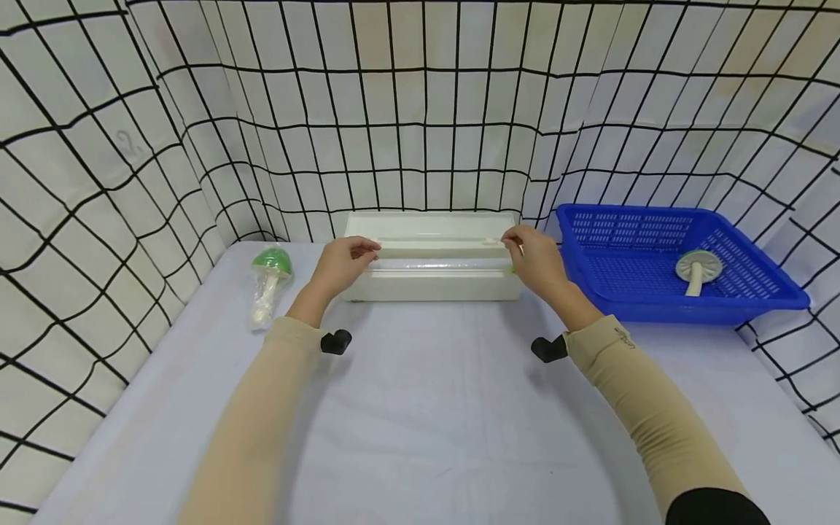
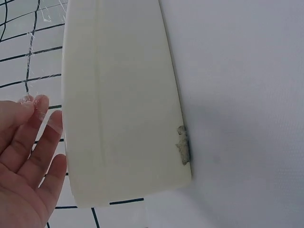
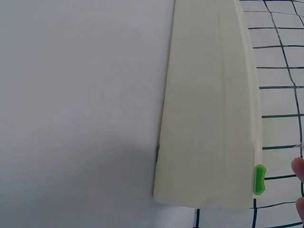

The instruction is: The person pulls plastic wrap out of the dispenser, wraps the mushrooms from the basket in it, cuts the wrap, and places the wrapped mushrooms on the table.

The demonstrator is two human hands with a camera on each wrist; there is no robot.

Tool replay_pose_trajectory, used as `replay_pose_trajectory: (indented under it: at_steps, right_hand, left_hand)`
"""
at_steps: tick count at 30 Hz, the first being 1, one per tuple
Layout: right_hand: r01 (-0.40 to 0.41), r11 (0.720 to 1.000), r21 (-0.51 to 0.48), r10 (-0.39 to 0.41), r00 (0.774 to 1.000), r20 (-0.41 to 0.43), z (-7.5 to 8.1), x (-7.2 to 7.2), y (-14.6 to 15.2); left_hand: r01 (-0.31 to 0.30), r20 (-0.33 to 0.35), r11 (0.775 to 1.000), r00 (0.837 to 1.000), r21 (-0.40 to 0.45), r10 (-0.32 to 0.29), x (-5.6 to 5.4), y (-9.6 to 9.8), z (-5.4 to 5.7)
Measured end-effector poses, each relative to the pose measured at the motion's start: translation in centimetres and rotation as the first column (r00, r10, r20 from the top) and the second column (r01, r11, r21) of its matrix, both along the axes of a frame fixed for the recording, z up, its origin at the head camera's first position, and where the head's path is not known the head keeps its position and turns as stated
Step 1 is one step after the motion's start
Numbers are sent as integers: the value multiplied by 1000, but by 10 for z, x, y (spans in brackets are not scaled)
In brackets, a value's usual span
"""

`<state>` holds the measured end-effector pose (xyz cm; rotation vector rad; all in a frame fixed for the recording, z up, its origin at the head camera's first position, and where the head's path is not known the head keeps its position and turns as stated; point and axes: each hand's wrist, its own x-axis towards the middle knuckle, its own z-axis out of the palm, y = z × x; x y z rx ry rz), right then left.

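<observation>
A white cling film dispenser stands at the back of the table with its lid raised. Clear cling film shows along its opening. At the left end my left hand pinches the film between thumb and index finger; in the left wrist view the film shines over those fingertips. My right hand pinches the film at the right end, thumb against index finger. Only its fingertips enter the right wrist view, beside a green slider on the dispenser's edge.
A green-capped toy mushroom wrapped in clear film lies on the left. To the right, a blue plastic basket holds another toy mushroom, its gills facing up. Black wire mesh encloses the table's back and sides.
</observation>
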<state>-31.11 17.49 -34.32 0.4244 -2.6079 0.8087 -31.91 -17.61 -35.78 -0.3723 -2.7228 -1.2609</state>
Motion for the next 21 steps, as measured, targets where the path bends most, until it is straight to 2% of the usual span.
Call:
replay_pose_trajectory:
  at_steps: [4,9,15,21]
  right_hand:
    - [13,987,-161,0,997,77,-1,0,-2]
    - [19,970,-243,3,996,89,-1,0,-3]
    - [5,958,-288,13,998,63,0,-2,-5]
    - [-1,941,-339,3,1000,5,-1,-2,-4]
  left_hand:
    - [-71,-23,997,997,19,71,5,-1,1]
    - [-152,-56,987,986,44,155,11,0,5]
    - [-179,-92,979,978,96,188,15,2,8]
    - [-192,-126,971,970,143,210,14,5,9]
